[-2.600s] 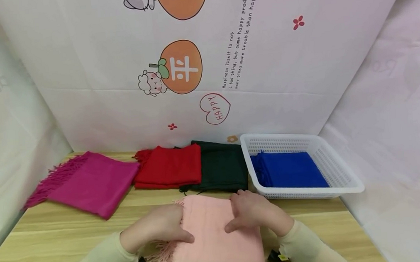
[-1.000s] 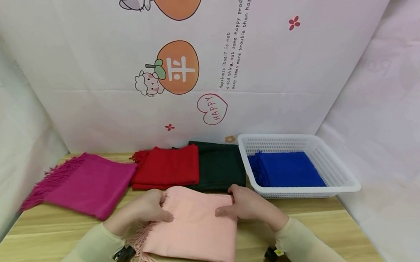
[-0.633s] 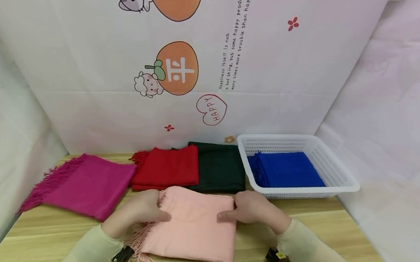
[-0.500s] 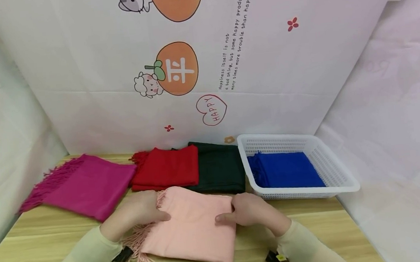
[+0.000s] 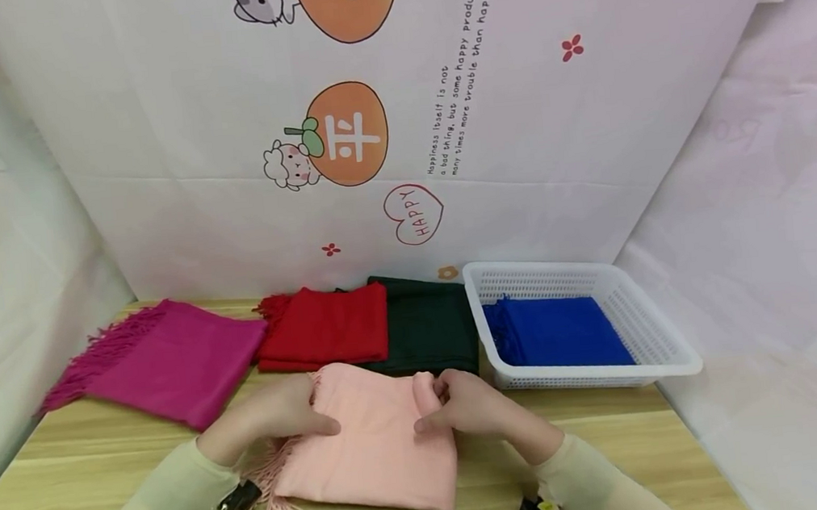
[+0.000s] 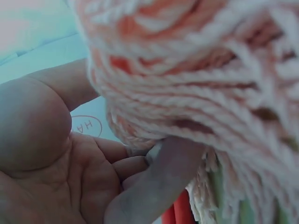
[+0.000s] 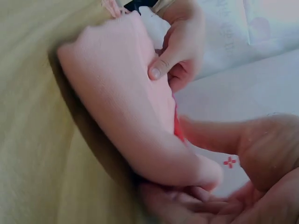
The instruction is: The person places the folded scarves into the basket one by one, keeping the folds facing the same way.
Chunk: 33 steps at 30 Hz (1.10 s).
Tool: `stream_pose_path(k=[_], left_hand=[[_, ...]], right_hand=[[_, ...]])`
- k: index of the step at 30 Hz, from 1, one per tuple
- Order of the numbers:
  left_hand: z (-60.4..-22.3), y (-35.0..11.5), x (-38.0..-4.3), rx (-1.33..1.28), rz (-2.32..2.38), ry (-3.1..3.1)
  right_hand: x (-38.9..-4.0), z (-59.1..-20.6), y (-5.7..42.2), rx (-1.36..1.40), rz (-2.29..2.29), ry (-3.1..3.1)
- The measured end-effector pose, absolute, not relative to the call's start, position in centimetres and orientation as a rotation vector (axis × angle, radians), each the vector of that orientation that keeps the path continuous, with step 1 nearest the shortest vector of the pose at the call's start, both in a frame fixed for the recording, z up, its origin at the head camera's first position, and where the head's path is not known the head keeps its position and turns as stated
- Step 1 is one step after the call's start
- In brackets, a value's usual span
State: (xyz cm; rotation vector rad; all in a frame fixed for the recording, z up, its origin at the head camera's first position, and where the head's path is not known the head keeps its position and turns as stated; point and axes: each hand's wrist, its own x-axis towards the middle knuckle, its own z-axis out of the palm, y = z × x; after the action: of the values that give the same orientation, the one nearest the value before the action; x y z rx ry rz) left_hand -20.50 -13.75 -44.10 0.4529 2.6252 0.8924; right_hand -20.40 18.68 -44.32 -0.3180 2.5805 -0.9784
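Note:
A folded pink scarf (image 5: 370, 445) lies in front of me on the table, its fringe hanging out at the left. My left hand (image 5: 287, 411) grips the fringed end, thumb on top; in the left wrist view its fingers curl beneath the fringe strands (image 6: 187, 88). At the opposite, folded edge my right hand (image 5: 476, 403) holds the far right corner, which bends upward. The right wrist view has the right fingers (image 7: 168, 205) under that edge of the scarf (image 7: 112, 93) and the thumb above it.
Behind the pink scarf lie a folded magenta scarf (image 5: 184, 360), a red one (image 5: 330, 326) and a dark green cloth (image 5: 429, 326). A white plastic basket (image 5: 660, 346) at the right holds a folded blue scarf (image 5: 564, 330). White printed sheeting (image 5: 513, 116) walls the table in.
The pink scarf and both hands have shifted left and slightly away from me. Since half a second ago, my right hand has bent the scarf's far right corner upward and inward.

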Motion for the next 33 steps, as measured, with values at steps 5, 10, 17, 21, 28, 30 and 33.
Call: stream_pose_path(k=[5, 10, 17, 21, 28, 30, 33], left_hand=[[-44.7, -13.8, -21.0, 0.467, 0.947, 2.587], [-44.9, -13.8, -20.9, 0.405, 1.013, 2.543], [-44.2, -13.7, -20.4, 0.331, 1.031, 2.504], [-43.8, -13.6, -20.3, 0.307, 1.064, 2.455], [-44.2, -13.9, -20.8, 0.397, 1.099, 2.428], [-44.3, -14.0, -21.0, 0.440, 1.091, 2.435], [-44.1, -14.0, -21.1, 0.449, 1.077, 2.432]], right_hand=[[-21.2, -45.1, 19.1, -0.235, -1.118, 2.494], [-21.5, -45.5, 19.5, -0.263, -1.210, 2.290], [-21.0, -45.3, 19.4, -0.281, -1.285, 2.047], [-20.9, -44.9, 19.2, -0.331, -1.274, 2.088], [-20.7, -44.7, 18.9, -0.402, -1.330, 2.041], [-20.7, -44.7, 18.9, -0.391, -1.354, 2.021], [-20.6, -44.7, 18.8, -0.370, -1.399, 1.966]])
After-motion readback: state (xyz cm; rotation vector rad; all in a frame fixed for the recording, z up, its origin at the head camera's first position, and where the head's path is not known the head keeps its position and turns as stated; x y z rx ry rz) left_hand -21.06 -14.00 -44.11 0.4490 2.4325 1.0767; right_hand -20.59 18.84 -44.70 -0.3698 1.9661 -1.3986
